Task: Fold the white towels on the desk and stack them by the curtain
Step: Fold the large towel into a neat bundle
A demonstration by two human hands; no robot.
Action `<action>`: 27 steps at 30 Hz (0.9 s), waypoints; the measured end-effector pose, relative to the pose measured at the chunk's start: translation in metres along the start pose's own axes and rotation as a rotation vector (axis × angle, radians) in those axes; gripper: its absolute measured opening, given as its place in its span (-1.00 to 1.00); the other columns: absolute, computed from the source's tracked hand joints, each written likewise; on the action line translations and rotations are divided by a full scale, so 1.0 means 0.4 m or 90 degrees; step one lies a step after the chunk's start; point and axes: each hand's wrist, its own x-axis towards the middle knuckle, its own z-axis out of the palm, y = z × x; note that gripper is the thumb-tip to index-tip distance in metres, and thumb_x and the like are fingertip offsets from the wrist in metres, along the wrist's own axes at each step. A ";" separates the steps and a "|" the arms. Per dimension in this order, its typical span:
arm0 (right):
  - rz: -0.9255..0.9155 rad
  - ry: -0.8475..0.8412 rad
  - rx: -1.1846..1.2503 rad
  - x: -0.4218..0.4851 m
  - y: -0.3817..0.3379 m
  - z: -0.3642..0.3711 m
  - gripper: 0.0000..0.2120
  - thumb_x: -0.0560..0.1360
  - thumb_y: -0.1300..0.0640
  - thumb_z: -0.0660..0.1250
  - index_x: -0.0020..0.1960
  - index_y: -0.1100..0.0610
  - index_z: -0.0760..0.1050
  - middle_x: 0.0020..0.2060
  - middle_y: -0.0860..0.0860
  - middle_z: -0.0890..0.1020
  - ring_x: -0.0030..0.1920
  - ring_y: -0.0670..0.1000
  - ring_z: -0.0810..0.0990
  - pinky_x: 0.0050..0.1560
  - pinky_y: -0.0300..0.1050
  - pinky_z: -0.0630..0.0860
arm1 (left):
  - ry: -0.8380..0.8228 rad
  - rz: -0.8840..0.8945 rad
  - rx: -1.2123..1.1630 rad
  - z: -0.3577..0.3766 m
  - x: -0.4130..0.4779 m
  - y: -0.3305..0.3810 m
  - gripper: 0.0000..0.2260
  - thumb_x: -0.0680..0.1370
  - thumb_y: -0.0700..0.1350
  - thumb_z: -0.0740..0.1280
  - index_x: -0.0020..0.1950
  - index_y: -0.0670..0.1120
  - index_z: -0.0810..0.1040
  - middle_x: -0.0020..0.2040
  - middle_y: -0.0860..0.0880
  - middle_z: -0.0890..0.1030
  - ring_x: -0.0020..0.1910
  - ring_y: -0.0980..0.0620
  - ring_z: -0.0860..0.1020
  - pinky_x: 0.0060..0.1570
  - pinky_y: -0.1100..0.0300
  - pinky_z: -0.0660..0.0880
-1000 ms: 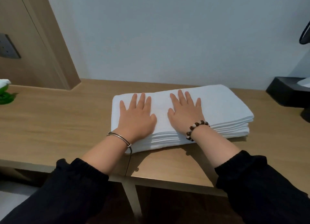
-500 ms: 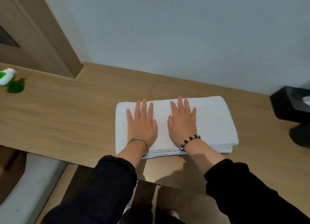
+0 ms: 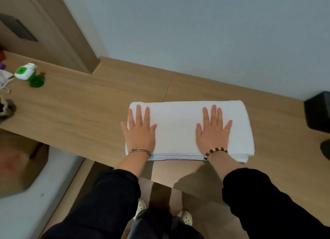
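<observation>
We see the white towels (image 3: 178, 131) as one tidy folded stack, a long rectangle lying crosswise in front of us. Its top is smooth and flat, its corners are soft and rounded, and along the near edge we can make out several thin layers lying one on another. The stack lies on the wooden desk (image 3: 80, 113), close to the desk's near edge and well apart from the pale wall (image 3: 196, 33) behind it.

Both hands lie palm down on top of the stack, fingers straight and slightly spread, holding nothing. The left hand (image 3: 140, 133) rests at the left end, its little finger reaching past the towel's left edge. The right hand (image 3: 212, 133) rests right of the middle, well apart from the left. We note a thin metal bangle (image 3: 141, 151) on the left wrist, a bead bracelet (image 3: 215, 150) on the right, and black sleeves (image 3: 110, 194) further up both arms.

Far to the left on the desk stands a green and white bottle (image 3: 25, 73). A black box (image 3: 317, 111) sits at the right edge of the view. Below the desk we see light-coloured shoes (image 3: 185, 218) on the floor.
</observation>
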 end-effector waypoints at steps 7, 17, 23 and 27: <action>-0.118 0.001 -0.070 -0.035 -0.012 -0.011 -0.40 0.53 -0.14 -0.35 0.54 0.04 -0.26 0.53 0.09 -0.21 0.52 0.12 -0.24 0.44 0.21 -0.21 | -0.136 -0.379 -0.588 -0.035 -0.027 -0.059 -0.24 0.40 0.16 0.45 0.44 -0.14 0.20 0.34 -0.14 0.44 0.17 -0.12 0.46 0.09 0.04 0.41; -0.303 -0.113 -0.133 -0.163 -0.050 0.046 -0.05 0.44 -0.45 -0.01 0.35 -0.01 -0.63 0.32 0.03 -0.61 0.35 0.12 -0.58 0.32 0.24 -0.47 | -0.466 -0.410 -0.788 -0.088 -0.008 -0.135 -0.59 0.38 0.00 0.51 0.10 -0.18 0.50 -0.04 -0.11 0.64 -0.05 -0.10 0.60 -0.04 0.04 0.53; -0.199 -0.067 -0.128 -0.203 -0.115 0.039 -0.01 0.45 -0.38 0.15 0.50 0.06 -0.41 0.46 0.11 -0.41 0.49 0.20 -0.32 0.37 0.31 -0.31 | -0.510 -0.377 -0.901 -0.111 -0.030 -0.160 -0.74 0.42 -0.03 0.45 0.01 -0.12 0.53 -0.33 -0.04 0.68 -0.31 -0.02 0.65 -0.38 0.17 0.54; -0.191 -0.036 -0.141 -0.211 -0.153 0.017 0.07 0.48 -0.27 0.24 0.36 0.05 -0.64 0.51 0.13 -0.27 0.52 0.19 -0.19 0.35 0.31 -0.32 | -0.483 -0.411 -0.957 -0.125 -0.032 -0.178 -0.83 0.43 -0.12 0.43 -0.06 -0.15 0.54 -0.26 -0.11 0.65 -0.27 -0.10 0.61 -0.31 0.11 0.54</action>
